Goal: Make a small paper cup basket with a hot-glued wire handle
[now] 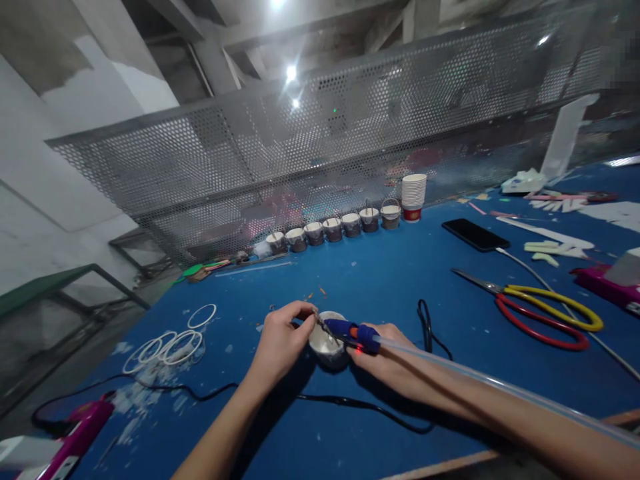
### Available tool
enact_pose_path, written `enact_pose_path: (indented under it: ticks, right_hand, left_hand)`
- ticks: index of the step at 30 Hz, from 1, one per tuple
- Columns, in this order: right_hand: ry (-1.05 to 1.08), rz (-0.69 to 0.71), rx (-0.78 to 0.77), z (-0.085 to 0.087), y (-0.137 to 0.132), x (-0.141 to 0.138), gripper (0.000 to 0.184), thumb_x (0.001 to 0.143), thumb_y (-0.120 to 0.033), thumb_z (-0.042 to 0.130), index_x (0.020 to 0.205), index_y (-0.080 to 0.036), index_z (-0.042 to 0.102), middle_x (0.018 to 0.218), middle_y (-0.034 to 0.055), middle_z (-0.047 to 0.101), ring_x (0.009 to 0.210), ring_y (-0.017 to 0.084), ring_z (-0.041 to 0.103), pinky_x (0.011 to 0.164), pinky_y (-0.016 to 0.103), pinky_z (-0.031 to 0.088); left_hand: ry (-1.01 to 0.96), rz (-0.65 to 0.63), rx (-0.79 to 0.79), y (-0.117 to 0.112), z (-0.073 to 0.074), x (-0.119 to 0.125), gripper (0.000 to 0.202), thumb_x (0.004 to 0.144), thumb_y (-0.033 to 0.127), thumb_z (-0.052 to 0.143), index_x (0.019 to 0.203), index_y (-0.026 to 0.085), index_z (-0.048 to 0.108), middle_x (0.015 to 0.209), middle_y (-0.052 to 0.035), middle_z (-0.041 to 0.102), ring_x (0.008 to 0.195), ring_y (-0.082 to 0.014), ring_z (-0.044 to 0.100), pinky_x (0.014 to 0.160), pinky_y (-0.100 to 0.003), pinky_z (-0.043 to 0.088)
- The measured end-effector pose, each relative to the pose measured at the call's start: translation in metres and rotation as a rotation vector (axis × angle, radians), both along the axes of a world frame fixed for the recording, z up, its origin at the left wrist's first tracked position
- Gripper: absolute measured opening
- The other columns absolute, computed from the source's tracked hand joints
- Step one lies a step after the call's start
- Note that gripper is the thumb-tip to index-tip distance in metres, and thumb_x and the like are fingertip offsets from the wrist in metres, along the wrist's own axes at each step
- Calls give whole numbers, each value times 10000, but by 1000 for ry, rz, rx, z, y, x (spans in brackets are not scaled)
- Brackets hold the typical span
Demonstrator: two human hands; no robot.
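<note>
My right hand (383, 357) grips a blue hot glue gun (345, 329) with a small red light and a long clear glue stick (480, 380) trailing from its back. The gun's nozzle lies over the near bowl-like pot (333, 357), which has a pale inside and a dark outer wall. At the pot's left rim, my left hand (287, 333) pinches a thin dark twisted strand (320, 321) between thumb and fingertips. That strand meets the nozzle area; whether they touch I cannot tell. Part of the pot is hidden behind the gun and my right hand.
A row of small pots (333, 230) and stacked paper cups (413, 199) line the mesh panel (280, 173). White rings (183, 347) lie left. Red-and-yellow-handled scissors (530, 303) and a phone (475, 235) lie right. A black cord (360, 403) crosses the blue table (240, 287).
</note>
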State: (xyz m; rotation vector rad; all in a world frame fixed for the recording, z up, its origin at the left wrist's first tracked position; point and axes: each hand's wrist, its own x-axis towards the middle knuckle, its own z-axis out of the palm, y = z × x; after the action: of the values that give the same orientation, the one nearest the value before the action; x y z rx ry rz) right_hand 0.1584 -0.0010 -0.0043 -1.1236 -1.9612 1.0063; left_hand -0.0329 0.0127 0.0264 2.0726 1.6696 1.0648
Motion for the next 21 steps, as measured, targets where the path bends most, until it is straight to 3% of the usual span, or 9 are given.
enact_pose_path:
  ticks: [11, 21]
  right_hand:
    - [-86, 16, -5, 10, -3, 3, 170, 770, -256, 466, 618, -181, 461, 582, -16, 478, 520, 101, 347, 495, 235, 258]
    - [-49, -26, 18, 6, -2, 4, 181, 777, -278, 461, 623, -184, 458, 595, -6, 484, 533, 108, 364, 498, 230, 264]
  left_hand:
    - [14, 5, 3, 0, -2, -1, 157, 715, 221, 512, 695, 182, 662, 708, -36, 708, 629, -157, 631, 511, -210, 476]
    - [18, 3, -2, 0, -2, 0, 162, 728, 220, 505, 707, 177, 659, 725, -41, 710, 649, -160, 636, 535, -215, 479]
